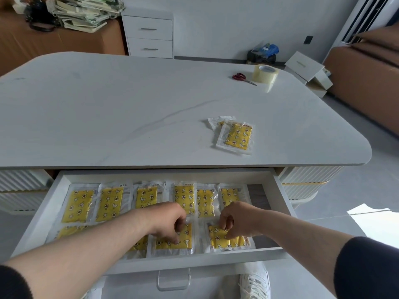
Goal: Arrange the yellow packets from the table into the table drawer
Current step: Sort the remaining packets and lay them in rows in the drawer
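Note:
The white table drawer (58,190) is pulled open below the tabletop. Several yellow packets in clear wrappers lie in it in two rows, the far row (110,203) running left to right. My left hand (170,221) presses its fingertips on a front-row packet (183,240). My right hand (235,219) pinches the top edge of the packet beside it on the right (220,240). Two more yellow packets (237,135) lie overlapped on the tabletop, right of centre.
Red-handled scissors (243,78) and a roll of clear tape (265,73) rest at the table's far right. A white drawer cabinet (149,33) stands behind the table. The drawer handle (173,281) faces me, with my white shoe (254,283) below.

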The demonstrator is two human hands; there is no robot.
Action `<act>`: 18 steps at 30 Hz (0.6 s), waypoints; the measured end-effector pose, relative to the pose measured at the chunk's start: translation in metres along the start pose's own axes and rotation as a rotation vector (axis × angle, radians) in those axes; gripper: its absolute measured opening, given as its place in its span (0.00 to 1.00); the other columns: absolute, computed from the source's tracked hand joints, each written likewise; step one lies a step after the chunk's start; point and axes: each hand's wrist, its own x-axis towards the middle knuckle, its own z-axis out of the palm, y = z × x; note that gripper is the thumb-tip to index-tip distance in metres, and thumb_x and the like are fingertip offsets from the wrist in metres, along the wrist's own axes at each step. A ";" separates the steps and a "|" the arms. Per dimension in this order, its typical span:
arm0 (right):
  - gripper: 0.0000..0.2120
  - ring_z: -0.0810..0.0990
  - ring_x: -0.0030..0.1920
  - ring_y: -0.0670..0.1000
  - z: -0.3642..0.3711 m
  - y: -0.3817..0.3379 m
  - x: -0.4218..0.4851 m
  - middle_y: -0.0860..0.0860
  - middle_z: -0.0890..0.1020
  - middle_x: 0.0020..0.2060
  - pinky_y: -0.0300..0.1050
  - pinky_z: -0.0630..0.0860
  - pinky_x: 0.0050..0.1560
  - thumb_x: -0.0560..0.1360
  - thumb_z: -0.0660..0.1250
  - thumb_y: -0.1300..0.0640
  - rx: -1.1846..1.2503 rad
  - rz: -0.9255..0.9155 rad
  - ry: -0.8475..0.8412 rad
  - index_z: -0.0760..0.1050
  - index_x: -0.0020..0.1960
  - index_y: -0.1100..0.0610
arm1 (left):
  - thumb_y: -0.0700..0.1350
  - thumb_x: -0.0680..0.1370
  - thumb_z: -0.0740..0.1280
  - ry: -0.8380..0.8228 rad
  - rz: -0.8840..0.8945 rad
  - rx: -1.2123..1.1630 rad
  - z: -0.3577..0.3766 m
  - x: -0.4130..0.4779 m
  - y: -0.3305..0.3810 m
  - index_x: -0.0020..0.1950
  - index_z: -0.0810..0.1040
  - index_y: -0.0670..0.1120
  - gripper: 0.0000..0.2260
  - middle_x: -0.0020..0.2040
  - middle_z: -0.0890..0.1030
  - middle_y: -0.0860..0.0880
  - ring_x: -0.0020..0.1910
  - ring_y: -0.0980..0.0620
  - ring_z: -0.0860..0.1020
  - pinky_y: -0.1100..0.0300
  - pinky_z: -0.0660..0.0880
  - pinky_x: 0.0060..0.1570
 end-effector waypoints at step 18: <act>0.10 0.78 0.50 0.50 0.001 -0.008 0.001 0.44 0.76 0.45 0.43 0.79 0.52 0.71 0.73 0.57 -0.195 -0.038 -0.021 0.79 0.51 0.51 | 0.46 0.71 0.74 -0.015 0.007 0.055 0.002 0.001 0.001 0.42 0.75 0.53 0.08 0.45 0.79 0.52 0.45 0.52 0.78 0.57 0.77 0.44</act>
